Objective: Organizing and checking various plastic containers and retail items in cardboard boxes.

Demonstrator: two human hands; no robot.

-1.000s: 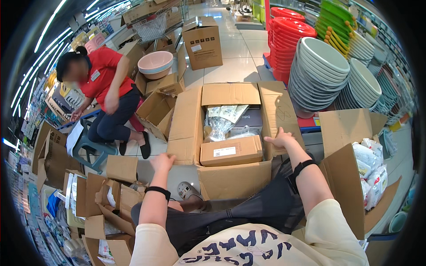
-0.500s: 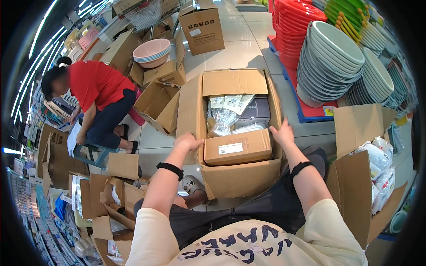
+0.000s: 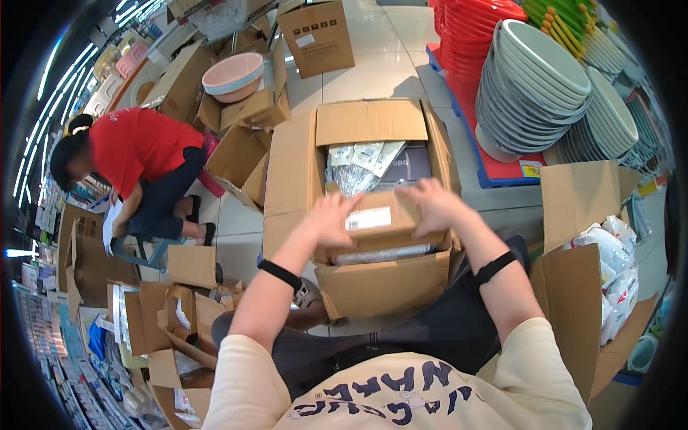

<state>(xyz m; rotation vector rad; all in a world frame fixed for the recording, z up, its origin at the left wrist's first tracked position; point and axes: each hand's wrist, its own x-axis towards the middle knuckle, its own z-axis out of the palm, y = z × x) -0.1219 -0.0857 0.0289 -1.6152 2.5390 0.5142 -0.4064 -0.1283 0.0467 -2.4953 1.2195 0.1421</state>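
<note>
My left hand (image 3: 331,221) grips the left end of a small brown cardboard box (image 3: 380,209) with a white label. My right hand (image 3: 436,208) holds its right end, fingers over the top edge. The small box is inside a large open carton (image 3: 383,287), between my two arms. Behind it lie clear plastic packets with pale cards (image 3: 358,156) and a dark grey box (image 3: 411,166), partly covered. A clear-wrapped item (image 3: 387,254) shows between the small box and the carton's near wall.
At right, stacked grey basins (image 3: 527,93) and red ones (image 3: 469,61) stand on a low platform. An open carton of white plastic packages (image 3: 609,258) is at my right. At left, a person in red (image 3: 147,150) sits holding paper. Open cartons (image 3: 240,161) stand nearby.
Both hands have moved inward from the large carton's sides onto the small box. That box has shifted away from the near wall, exposing the clear-wrapped item. The person at left has leaned lower.
</note>
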